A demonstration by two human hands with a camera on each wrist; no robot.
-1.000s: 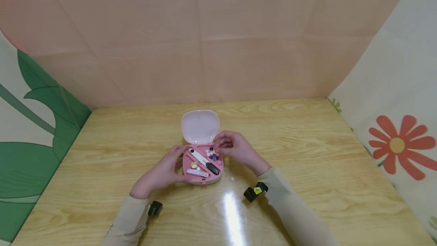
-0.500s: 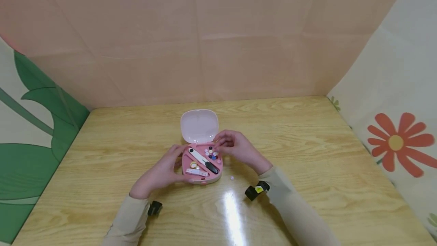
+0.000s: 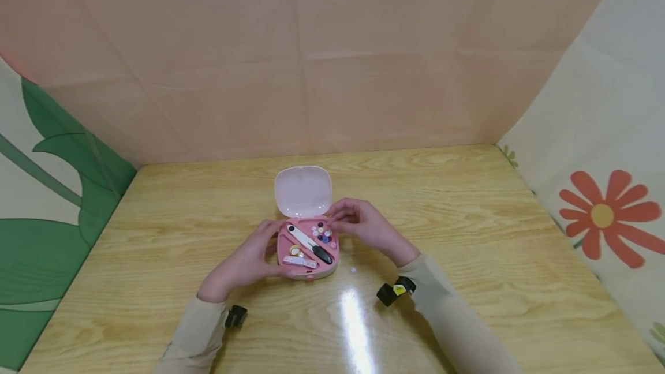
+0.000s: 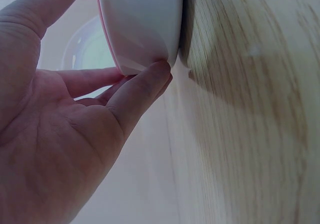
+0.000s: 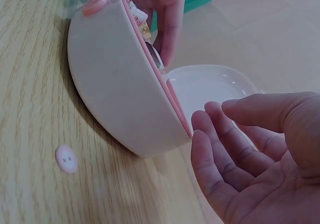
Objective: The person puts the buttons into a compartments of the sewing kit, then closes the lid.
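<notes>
A pink and white sewing box [image 3: 307, 275] stands on the table with its pale lid [image 3: 303, 191] tipped back. My left hand [image 3: 249, 255] grips its left side, thumb at the front and fingers farther back; in the left wrist view fingertips press the white wall [image 4: 142, 24]. Several small buttons [image 3: 322, 232] fill the right compartment. A long white and black tool [image 3: 310, 245] lies diagonally across the middle one, and a folded tape measure [image 3: 299, 262] is at the front left. My right hand [image 3: 366, 227] hovers at the right rim, fingers loosely bent, nothing visible between them.
A single pale pink button [image 5: 66, 159] lies on the wooden table [image 3: 441, 218], just right of the box. A small gold-rimmed round item [image 3: 295, 251] sits behind the tape measure. A pinkish cloth backdrop [image 3: 306, 74] rises behind the table.
My right hand has shifted very slightly to the right along the rim. The left hand keeps its grip and the box stays put; the head view tilts slightly.
</notes>
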